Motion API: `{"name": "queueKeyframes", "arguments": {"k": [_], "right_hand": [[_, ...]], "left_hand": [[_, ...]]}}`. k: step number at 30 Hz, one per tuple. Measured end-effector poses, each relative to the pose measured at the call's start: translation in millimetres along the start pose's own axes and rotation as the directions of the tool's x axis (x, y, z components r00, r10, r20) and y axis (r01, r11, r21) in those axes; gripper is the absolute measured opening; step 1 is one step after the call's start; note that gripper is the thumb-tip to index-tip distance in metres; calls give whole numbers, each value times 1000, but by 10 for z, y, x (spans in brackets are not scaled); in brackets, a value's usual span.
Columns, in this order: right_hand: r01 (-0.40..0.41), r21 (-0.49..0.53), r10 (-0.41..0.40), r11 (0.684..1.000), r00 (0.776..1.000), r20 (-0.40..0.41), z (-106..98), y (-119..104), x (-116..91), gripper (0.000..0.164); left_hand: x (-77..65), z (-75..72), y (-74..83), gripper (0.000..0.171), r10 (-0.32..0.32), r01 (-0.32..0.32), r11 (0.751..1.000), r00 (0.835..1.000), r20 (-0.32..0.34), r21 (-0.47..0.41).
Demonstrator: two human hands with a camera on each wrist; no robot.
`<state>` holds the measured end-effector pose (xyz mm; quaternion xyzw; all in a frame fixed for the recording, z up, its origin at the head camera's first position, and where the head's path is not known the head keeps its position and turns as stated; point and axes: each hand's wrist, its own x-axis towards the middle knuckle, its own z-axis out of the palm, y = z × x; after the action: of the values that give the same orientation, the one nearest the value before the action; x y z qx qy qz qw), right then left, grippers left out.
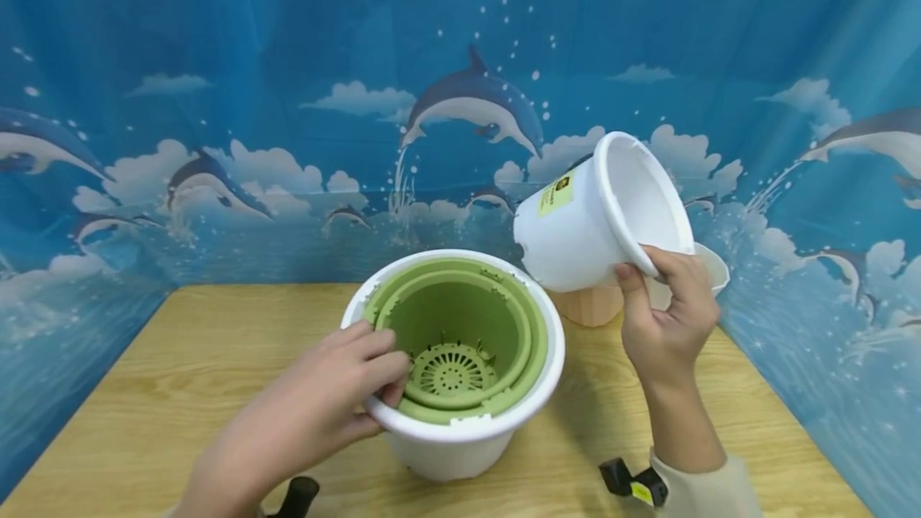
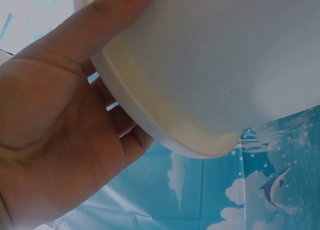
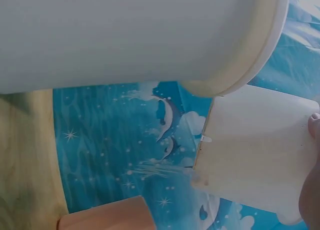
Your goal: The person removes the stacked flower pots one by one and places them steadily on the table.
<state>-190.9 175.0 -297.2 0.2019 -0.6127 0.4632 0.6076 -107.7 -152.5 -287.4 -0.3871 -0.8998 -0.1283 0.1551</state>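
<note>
A white plastic pot (image 1: 452,458) stands on the table with two green pots (image 1: 453,318) nested inside it. Slots show in the floor of the inner green pot. My left hand (image 1: 345,390) grips the white pot's near-left rim, thumb outside and fingers curled over the edge; the left wrist view shows this hand (image 2: 65,105) close against the rim. My right hand (image 1: 665,310) pinches the rim of a second white pot (image 1: 576,222), which is held tilted in the air with its mouth facing right. That pot (image 3: 260,150) bears a yellow-green label, seen in the head view.
Behind the raised pot, a peach-coloured pot (image 1: 593,306) is at the table's back right. Another white rim (image 1: 712,268) shows partly behind my right hand. A blue dolphin-print curtain (image 1: 288,102) borders the wooden table (image 1: 216,358) at the back and sides.
</note>
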Motion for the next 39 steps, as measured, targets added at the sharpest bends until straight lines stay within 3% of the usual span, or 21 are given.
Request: {"name": "queueKeyframes", "arguments": {"k": [9,16,22,30,39], "right_hand": [[45,-40,-41,998,995,91,43,101,-75,36],[112,-43,-101,993,974,205,64,329,-210,35],[172,-57,-144,983,930,338,76,451,-340,18],[233,-78,-168,969,862,477,114,533,-457,19],[258,-92,-162,962,807,568,148,585,-573,20]], "left_hand": [[-49,-61,-40,43,-3,4,999,1000,24,-39],[-112,-117,-75,44,-5,7,999,999,50,-54],[-153,-152,-74,44,-24,30,997,996,82,-71],[-160,-172,-61,44,-49,56,996,993,103,-65],[-157,-177,-55,44,-49,54,997,994,101,-51]]}}
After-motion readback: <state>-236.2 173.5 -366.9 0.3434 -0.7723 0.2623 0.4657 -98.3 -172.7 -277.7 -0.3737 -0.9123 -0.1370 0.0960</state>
